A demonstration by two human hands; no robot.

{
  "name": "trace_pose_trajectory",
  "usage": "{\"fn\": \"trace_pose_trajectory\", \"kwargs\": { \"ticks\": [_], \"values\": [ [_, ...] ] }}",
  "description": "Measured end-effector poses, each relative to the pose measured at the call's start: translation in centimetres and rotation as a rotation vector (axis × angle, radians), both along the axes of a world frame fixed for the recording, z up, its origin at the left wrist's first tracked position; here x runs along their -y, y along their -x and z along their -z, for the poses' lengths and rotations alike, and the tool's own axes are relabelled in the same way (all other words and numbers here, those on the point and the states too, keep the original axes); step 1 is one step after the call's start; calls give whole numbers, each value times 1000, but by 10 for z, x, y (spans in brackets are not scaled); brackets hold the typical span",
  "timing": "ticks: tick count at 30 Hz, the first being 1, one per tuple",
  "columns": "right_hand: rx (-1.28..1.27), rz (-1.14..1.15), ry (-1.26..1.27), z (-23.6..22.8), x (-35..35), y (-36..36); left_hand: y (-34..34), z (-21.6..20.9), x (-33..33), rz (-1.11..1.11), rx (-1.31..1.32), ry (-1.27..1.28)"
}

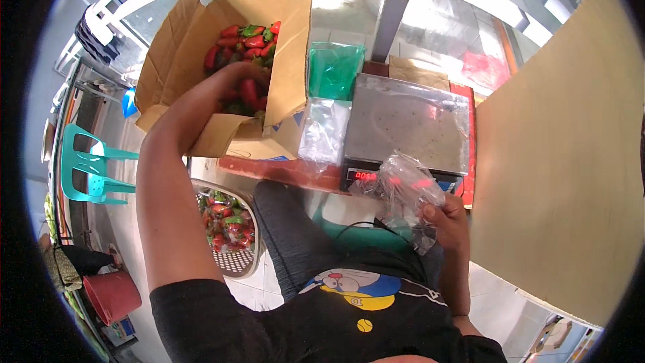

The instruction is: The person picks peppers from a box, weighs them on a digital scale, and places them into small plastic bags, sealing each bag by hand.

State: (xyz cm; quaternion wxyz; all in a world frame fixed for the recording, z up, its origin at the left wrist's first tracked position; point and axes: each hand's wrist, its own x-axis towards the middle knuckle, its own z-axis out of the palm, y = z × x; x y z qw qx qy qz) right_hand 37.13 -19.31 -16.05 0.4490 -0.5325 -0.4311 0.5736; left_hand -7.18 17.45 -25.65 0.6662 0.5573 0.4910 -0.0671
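Note:
My left hand reaches into an open cardboard box full of red and green chili peppers; its fingers are among the peppers, and whether they grip any is hidden. My right hand holds a crumpled clear plastic bag just in front of a digital scale. The scale has a steel platform wrapped in plastic and a red lit display.
Clear bags and green bags lie between box and scale on a red table. A basket of bagged peppers sits on the floor at left. A teal plastic chair, a red bucket and a wooden board stand around.

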Motion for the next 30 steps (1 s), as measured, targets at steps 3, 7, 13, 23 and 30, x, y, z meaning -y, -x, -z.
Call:
{"fn": "trace_pose_trajectory", "kwargs": {
  "ticks": [3,7,13,23,30],
  "values": [
    [1,-41,8,2,3,-1,9,-1,0,19,-70,-29],
    [46,19,28,0,2,-1,4,4,-6,35,-100,-52],
    [18,21,44,-3,2,4,13,7,-4,-17,-137,-69],
    [67,92,23,2,7,-4,-6,-14,-5,12,-58,-26],
    [11,61,-46,-4,11,0,43,5,-44,348,-345,-242]
  ]
}}
